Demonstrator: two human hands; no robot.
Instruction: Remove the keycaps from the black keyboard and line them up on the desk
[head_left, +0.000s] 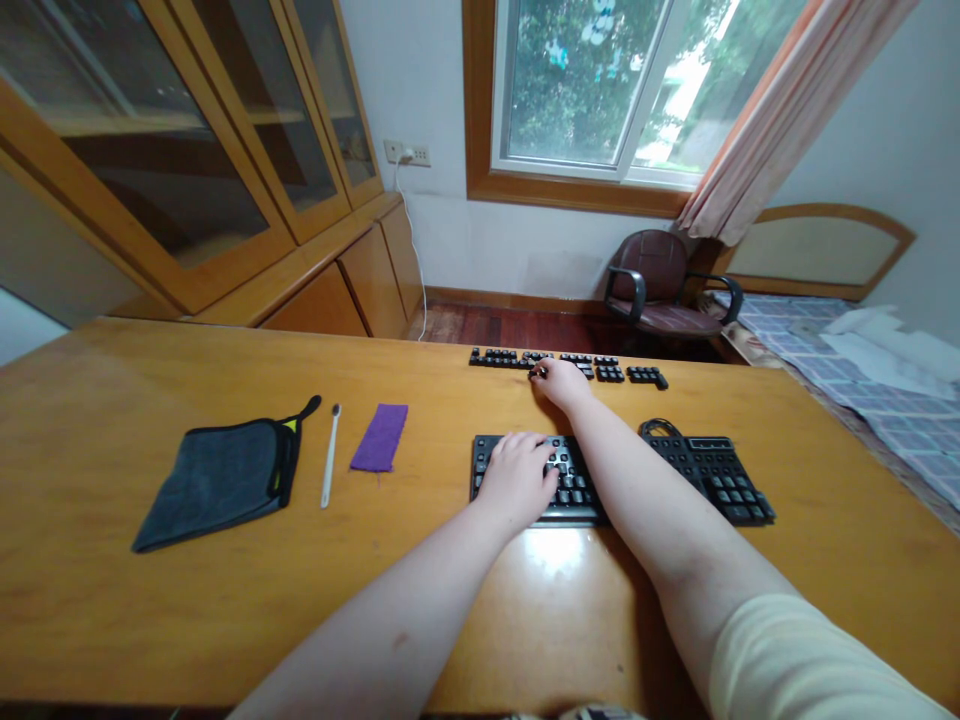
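Note:
A black keyboard (570, 508) lies on the desk, some of its keycaps off in the part near my left hand. My left hand (517, 478) rests on its left portion, fingers stretched out over the keys. Farther away, my right hand (561, 384) reaches over the keyboard, with thumb and fingertips pinched on a small black keycap (538, 373). That hand is at the rows of loose black keycaps (501, 358) laid out along the desk's far edge. My right forearm hides part of the keyboard and some of the keycaps.
Left of the keyboard lie a purple cloth (380, 438), a white toothbrush (329, 458) and a folded dark grey cloth (217, 475). A coiled cable (660, 428) sits behind the keyboard. Beyond the wooden desk (420, 580) stand an office chair (656, 280) and a bed (847, 350).

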